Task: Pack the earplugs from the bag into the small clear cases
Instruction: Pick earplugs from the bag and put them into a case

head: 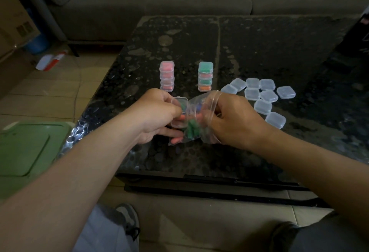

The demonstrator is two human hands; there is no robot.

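My left hand (157, 111) holds an open small clear case (180, 111) over the near part of the dark table (279, 47); a green and an orange earplug show inside it. My right hand (231, 121) grips the clear plastic bag (196, 129), which holds green and orange earplugs (192, 131). The bag hangs between both hands, touching the case. Two stacks of filled cases stand behind: a pink one (167, 75) and a green-topped one (205, 75). Several empty closed cases (263, 95) lie loose to the right.
A grey sofa (159, 2) runs along the far side of the table. A green bin lid (26, 149) sits at the left by the table's corner. Cardboard boxes (14, 23) stand on the tiled floor at far left. My knees and a shoe are below.
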